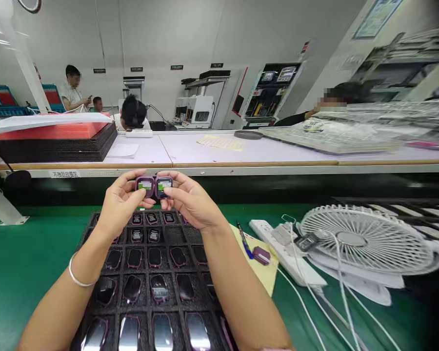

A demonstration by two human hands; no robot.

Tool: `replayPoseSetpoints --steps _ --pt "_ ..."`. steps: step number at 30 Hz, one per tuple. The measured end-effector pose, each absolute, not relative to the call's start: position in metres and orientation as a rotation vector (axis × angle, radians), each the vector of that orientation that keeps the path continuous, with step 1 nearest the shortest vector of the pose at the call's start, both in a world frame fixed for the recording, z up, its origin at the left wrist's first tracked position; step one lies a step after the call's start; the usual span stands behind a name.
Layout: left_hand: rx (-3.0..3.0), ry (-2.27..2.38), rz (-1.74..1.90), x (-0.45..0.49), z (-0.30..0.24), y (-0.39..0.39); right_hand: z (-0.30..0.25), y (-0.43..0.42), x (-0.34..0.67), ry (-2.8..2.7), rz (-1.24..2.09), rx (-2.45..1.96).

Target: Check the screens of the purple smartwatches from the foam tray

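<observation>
My left hand (122, 197) pinches a purple-framed smartwatch case (145, 185) between thumb and fingers; its screen is lit with green and white. Right beside it, my right hand (190, 200) grips a second smartwatch case (164, 185), its screen lit in the same way. The two are held side by side, faces toward me, over the far end of a black foam tray (122, 263). Rows of similar watch cases fill many of the tray's compartments. Several in the far rows show white text, while the nearer screens (155, 257) are dark or reflective.
Right of the tray lie a yellow paper (269, 280), a blue pen (246, 241), a purple case on a cable (261, 255), a white power strip (287, 253) and a white fan (369, 239). A shelf edge (219, 169) runs behind my hands. Other people sit or stand beyond.
</observation>
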State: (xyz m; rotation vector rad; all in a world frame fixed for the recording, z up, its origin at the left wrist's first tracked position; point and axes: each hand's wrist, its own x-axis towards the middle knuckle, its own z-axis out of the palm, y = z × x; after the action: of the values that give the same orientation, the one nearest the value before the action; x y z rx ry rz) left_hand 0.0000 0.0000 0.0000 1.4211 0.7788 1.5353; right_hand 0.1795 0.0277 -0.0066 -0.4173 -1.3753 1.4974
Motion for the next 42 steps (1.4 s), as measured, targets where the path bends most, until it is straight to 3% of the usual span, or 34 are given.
replayPoseSetpoints --steps 42 --pt "1.48 0.724 1.516 -0.0035 -0.0007 -0.0006 -0.0079 0.0275 0.1762 -1.427 1.43 -0.42"
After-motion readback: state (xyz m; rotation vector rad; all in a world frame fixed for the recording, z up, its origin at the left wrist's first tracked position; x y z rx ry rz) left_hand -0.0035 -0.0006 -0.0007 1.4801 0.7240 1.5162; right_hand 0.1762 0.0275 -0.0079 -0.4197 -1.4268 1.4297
